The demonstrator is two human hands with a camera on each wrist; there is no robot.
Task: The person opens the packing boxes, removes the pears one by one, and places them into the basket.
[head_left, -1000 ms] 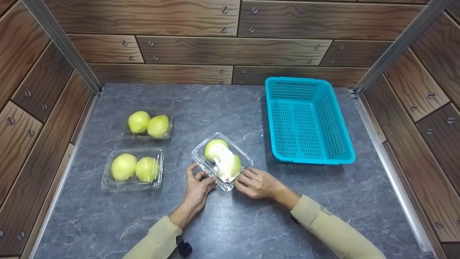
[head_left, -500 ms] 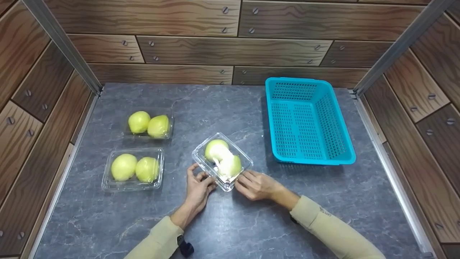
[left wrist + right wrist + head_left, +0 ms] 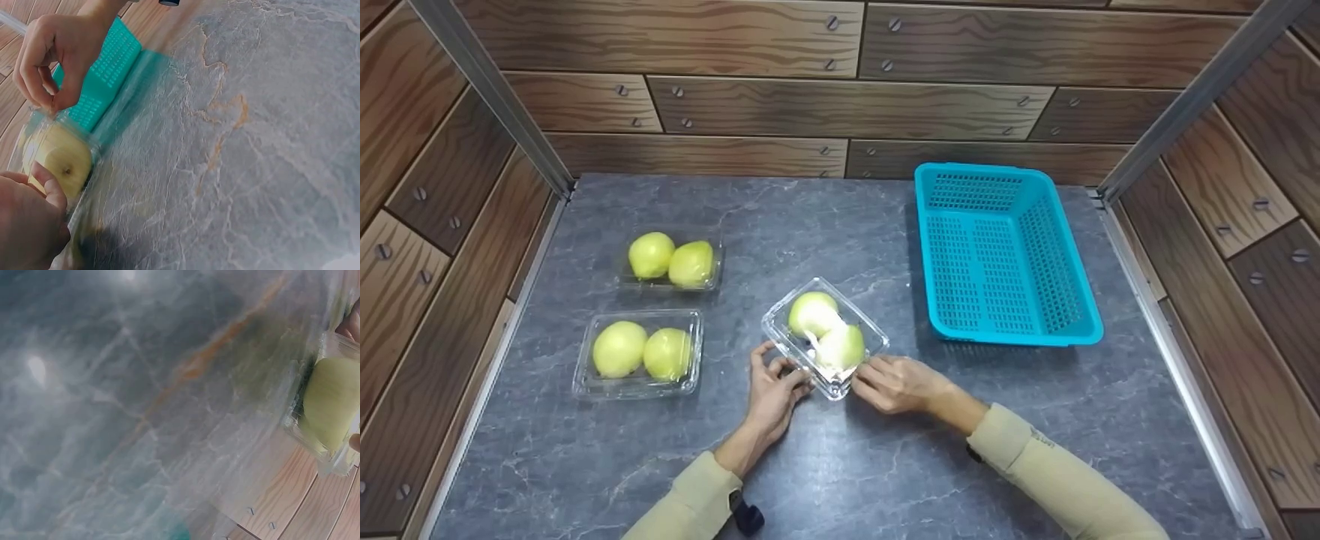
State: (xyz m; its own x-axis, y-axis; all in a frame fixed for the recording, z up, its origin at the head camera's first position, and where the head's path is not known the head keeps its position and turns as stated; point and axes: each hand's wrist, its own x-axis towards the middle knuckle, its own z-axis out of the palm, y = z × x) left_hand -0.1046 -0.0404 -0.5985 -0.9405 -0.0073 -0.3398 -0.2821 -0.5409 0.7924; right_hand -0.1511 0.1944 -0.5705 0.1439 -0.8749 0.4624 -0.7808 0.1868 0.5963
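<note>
A clear plastic clamshell box (image 3: 851, 304) with two round yellow-green fruits (image 3: 813, 312), apples or pears by their look, stands turned at an angle in mid-table. Its lid lies over the fruits, and glare hides part of it. My left hand (image 3: 769, 390) holds the box's near-left edge between thumb and fingers. At the near-right edge, my right hand (image 3: 901, 384) pinches the rim with curled fingers. In the left wrist view, the right hand (image 3: 62, 56) grips the rim above one fruit (image 3: 64, 163), while the left thumb (image 3: 49, 185) lies against the near side.
Two more clear boxes of paired fruits stand at the left, a nearer box (image 3: 637, 386) and a farther box (image 3: 660, 285). A turquoise perforated basket (image 3: 986, 277) stands at the back right. Wood-patterned walls (image 3: 847, 105) enclose the grey marbled table (image 3: 825, 225).
Both hands keep their hold on the clamshell box, and the box stays in place. The right hand's fingers shift very slightly at the rim.
</note>
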